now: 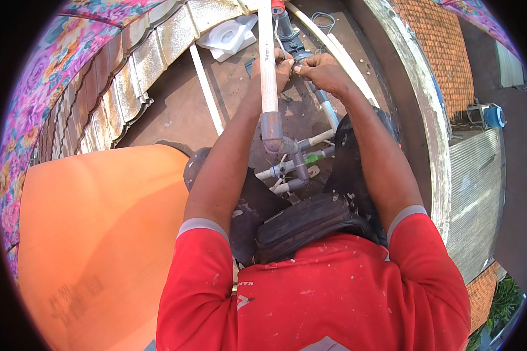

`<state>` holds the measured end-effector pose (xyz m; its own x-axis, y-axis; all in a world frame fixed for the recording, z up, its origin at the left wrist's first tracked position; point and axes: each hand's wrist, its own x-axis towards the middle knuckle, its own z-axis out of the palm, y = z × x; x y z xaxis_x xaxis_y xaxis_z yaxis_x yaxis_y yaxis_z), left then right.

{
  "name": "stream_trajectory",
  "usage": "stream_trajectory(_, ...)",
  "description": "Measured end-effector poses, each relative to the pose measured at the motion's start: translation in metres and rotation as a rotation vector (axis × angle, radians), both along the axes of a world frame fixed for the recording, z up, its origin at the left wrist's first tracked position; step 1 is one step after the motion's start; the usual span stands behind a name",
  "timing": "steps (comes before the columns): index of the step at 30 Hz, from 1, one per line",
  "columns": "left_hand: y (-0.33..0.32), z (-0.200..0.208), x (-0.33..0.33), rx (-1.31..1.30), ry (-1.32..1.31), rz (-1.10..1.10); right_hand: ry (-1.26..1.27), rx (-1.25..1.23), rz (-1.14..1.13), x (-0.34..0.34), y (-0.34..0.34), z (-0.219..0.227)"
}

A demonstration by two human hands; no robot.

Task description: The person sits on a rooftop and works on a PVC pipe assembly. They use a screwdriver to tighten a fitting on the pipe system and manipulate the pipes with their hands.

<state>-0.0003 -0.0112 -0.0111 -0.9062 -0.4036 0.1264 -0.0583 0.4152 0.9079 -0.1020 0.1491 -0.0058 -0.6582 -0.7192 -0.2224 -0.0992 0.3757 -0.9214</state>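
Rooftop (173, 108) below pipe (267, 76), part-hidden left hand (283, 67) and right hand (324, 72), grip pinched, contents indistinct.

The bare left hand (284, 66) reaches behind the long, straight white plastic pipe (267, 70); its fingertips and those of the bare right hand (323, 72) nearly meet just right of it. A grey plastic elbow fitting (271, 130) ends the pipe; a large, rounded orange tank (99, 222) sits left of it.
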Motion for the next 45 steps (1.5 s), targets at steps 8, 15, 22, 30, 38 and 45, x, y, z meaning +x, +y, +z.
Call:
stream_trajectory(8,0.007,-0.003,0.001,-0.126,0.04,0.122,-0.331,-0.192,0.009,-0.009,0.019,0.025)
stream_trajectory(15,0.002,0.004,0.004,0.345,-0.075,-0.038,-0.855,-0.509,-0.317,-0.008,0.0,0.007)
stream_trajectory(22,0.015,0.017,0.005,0.185,-0.076,0.05,-0.239,-0.108,-0.013,-0.007,0.002,-0.008)
stream_trajectory(30,0.008,-0.001,0.003,0.013,-0.065,0.149,0.058,-0.145,0.154,-0.004,0.013,0.027)
stream_trajectory(38,-0.016,0.007,0.004,0.727,-0.133,-0.019,-0.691,-0.468,-0.127,-0.017,0.013,0.01)
stream_trajectory(45,-0.019,0.016,0.005,0.808,-0.161,-0.027,-0.334,-0.428,-0.191,0.001,0.001,0.006)
